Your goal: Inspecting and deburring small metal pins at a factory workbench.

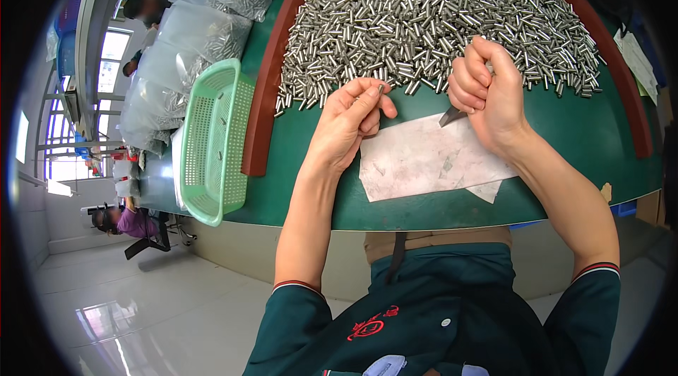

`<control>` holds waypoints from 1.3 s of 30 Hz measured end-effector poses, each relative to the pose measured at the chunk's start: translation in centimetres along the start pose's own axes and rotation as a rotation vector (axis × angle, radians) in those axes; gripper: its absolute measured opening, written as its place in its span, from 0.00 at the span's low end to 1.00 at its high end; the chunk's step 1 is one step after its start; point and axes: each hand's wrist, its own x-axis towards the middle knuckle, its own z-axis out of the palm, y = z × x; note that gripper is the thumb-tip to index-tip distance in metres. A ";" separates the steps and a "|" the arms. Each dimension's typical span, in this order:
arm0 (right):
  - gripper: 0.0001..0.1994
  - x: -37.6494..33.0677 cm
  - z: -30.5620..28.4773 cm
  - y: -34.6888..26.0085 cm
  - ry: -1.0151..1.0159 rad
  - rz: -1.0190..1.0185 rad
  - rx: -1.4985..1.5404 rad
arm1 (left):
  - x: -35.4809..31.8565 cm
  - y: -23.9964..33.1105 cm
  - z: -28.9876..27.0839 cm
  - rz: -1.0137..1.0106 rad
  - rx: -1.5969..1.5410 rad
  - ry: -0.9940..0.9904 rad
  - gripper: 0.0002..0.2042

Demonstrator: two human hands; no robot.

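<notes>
A small metal pin [380, 89] is pinched at the fingertips of the left hand [347, 121], thumb and forefinger closed narrowly on it, just near of the front edge of the large heap of metal pins [438, 15]. The right hand [486, 93] is curled into a tight fist around a dark, blade-like tool [452, 116], whose tip juts out to the left below the fist; it hovers at the near fringe of the heap, close to the left hand but apart from it. Beneath both hands lies a worn, whitish sheet [424, 160] on the green tabletop [565, 128], its near-right corner overlapping a smaller scrap. The heap spreads across the far half of the table and is bounded left and right by a raised reddish-brown rim [263, 104]; the rim stops short of the near edge, leaving a bare band of green between the heap, the sheet and the table's curved near edge, widest to the right of the sheet. Outside the left rim, a light-green mesh basket [212, 143] stands tilted on its side at the table edge, with clear plastic bags of pins [191, 44] piled farther left. Beyond the near edge, open pale floor [141, 305] extends to the left, where another seated person [131, 222] works well apart.
</notes>
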 end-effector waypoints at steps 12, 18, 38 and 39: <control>0.19 -0.4 0.2 -0.2 -0.012 -0.051 0.047 | -1.3 -1.8 3.9 0.441 1.252 0.019 0.06; 0.19 -0.5 0.7 0.7 0.042 -0.152 0.052 | -1.2 -2.0 3.9 0.454 1.261 0.048 0.07; 0.19 -0.7 0.9 1.3 -0.012 -0.119 0.018 | -1.1 -1.8 4.1 0.384 1.168 0.071 0.05; 0.19 -0.7 0.9 1.4 -0.018 -0.120 0.014 | -1.1 -1.8 4.1 0.363 1.180 0.104 0.05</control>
